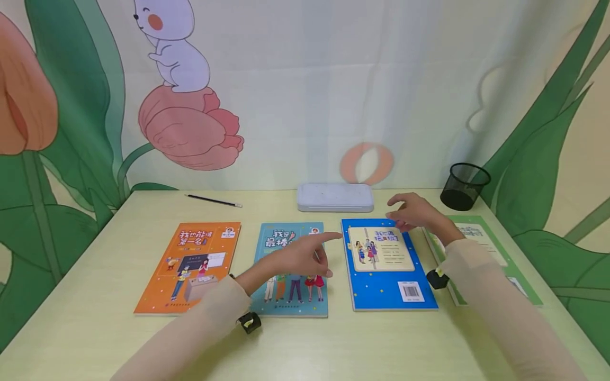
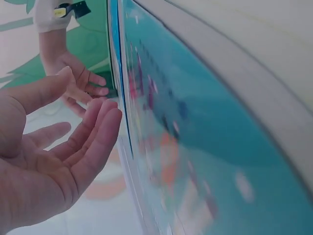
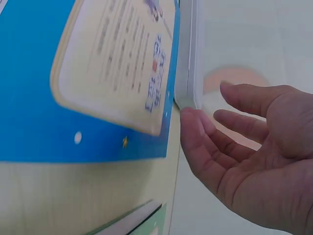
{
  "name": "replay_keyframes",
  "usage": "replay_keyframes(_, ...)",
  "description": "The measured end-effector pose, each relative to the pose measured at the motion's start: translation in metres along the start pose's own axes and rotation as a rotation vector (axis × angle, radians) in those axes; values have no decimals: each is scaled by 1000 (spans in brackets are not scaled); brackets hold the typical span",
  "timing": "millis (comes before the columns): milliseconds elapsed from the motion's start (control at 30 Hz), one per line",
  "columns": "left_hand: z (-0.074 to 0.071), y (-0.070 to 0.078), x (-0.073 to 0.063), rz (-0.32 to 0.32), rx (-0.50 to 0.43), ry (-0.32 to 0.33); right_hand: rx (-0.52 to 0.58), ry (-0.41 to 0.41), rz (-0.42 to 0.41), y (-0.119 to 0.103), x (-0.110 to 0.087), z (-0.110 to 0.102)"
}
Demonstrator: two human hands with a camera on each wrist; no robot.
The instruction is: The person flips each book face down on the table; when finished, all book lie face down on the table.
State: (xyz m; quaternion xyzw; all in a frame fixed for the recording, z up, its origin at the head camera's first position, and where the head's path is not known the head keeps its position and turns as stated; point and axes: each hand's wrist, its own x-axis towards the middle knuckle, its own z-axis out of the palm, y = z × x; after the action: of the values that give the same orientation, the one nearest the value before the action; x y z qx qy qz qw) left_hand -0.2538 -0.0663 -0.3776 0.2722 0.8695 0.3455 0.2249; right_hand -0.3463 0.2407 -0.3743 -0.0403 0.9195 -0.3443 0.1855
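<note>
My left hand hovers over the right part of a teal book, its index finger stretched toward a blue book. In the left wrist view, the fingers of that left hand bend loosely with nothing between them. Above the top right corner of the blue book is my right hand, thumb and fingers apart. Seen from the right wrist, this right hand holds nothing. The blue book lies back cover up, with a barcode near its bottom edge.
An orange book lies at the left and a green book, partly behind my right forearm, at the right. Along the back are a pencil, a pale pencil case and a black mesh pen holder, before a printed curtain.
</note>
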Motion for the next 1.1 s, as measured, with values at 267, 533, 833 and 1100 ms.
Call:
replay_keyframes(267,-5,-21,-24,-7,96,102,9,18,-124,-27,3,19)
replay_keyframes(533,-8,-34,-45,-86,193,161,143,10,-227,-47,10,46)
replay_keyframes(833,-7,-38,-57,-128,309,15,126,-31,-249,-68,18,73)
replay_keyframes(1100,-5,-37,-65,-128,367,-66,93,-88,-223,-79,24,93)
